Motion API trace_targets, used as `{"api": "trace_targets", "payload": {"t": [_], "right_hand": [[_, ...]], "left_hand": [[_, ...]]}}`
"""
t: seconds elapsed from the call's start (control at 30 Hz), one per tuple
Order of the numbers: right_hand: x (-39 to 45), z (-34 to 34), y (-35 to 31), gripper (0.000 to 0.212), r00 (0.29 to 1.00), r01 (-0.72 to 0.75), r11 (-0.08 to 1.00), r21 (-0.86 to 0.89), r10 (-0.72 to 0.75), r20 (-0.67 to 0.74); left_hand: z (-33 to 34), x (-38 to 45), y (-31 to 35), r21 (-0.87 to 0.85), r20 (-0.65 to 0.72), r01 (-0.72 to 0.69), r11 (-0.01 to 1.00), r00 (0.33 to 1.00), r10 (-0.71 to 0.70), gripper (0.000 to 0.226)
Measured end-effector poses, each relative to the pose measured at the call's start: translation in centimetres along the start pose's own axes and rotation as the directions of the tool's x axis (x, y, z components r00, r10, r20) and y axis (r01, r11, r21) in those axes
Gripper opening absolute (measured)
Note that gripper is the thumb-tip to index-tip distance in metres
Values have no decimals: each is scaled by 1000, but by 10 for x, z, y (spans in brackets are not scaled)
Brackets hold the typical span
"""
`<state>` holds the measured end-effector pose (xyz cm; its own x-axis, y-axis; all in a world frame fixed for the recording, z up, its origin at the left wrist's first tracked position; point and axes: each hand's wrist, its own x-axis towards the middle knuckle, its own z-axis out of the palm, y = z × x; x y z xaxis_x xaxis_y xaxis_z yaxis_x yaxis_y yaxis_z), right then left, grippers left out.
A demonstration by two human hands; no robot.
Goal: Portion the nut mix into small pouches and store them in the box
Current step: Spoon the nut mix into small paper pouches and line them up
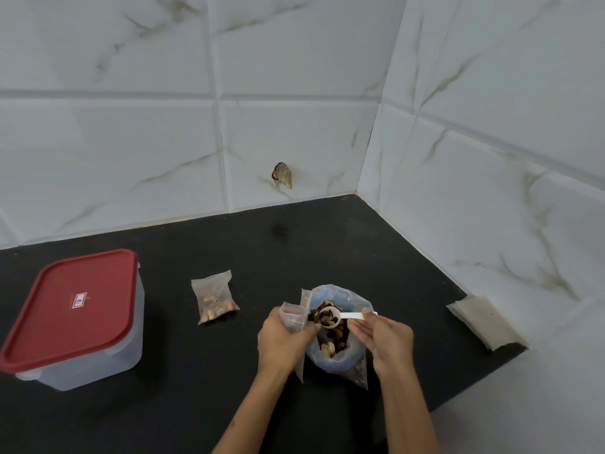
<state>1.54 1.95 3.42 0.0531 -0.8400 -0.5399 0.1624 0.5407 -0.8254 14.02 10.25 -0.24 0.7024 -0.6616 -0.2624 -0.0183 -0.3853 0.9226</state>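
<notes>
— What's on the left?
— The box (75,319), lid on, then a filled pouch (214,298) on the counter (196,404).
— And the hands?
— The left hand (283,344) grips a pouch; the right hand (386,342) pinches a scoop (330,317) of nuts over the bag (337,329). Spare pouches (484,322) lie far right.

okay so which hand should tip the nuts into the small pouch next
The right hand: it already holds the white scoop, loaded with nuts, right beside the small pouch. The left hand is busy gripping that pouch over the nut mix bag.
</notes>
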Motion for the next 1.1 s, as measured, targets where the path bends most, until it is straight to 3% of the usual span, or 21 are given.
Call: {"api": "trace_targets", "payload": {"t": [0.2,0.33,0.43,0.53,0.63,0.7,0.77,0.87,1.1], "right_hand": [[-4,-10,-6,5,999,-52,992,119,51,10],[-17,-15,-22,5,999,-2,979,202,-8,50],[-34,-13,-37,5,981,135,965,223,-162,104],[-54,-9,-46,8,888,397,913,95,-408,214],[-65,-11,-49,8,726,638,759,-129,-538,428],[-69,-12,-50,10,634,747,606,-274,-525,568],[-72,-13,-50,10,585,807,435,-399,-501,637],[-78,-11,-51,9,562,822,281,-495,-539,627],[-91,-5,-54,14,395,870,71,-489,-694,602]], "left_hand": [[2,-15,23,166,-91,-229,959,965,246,39],[7,-23,33,207,-48,-269,941,958,284,33],[10,-25,40,201,-26,-279,939,957,290,33],[11,-26,48,167,-9,-275,947,960,280,25],[11,-27,53,102,13,-286,953,958,286,27],[11,-27,56,29,31,-298,954,954,297,29],[11,-26,58,-6,37,-312,950,949,312,30],[11,-24,58,-32,33,-333,942,942,334,30],[9,-24,66,-103,17,-369,924,928,373,33]]}}
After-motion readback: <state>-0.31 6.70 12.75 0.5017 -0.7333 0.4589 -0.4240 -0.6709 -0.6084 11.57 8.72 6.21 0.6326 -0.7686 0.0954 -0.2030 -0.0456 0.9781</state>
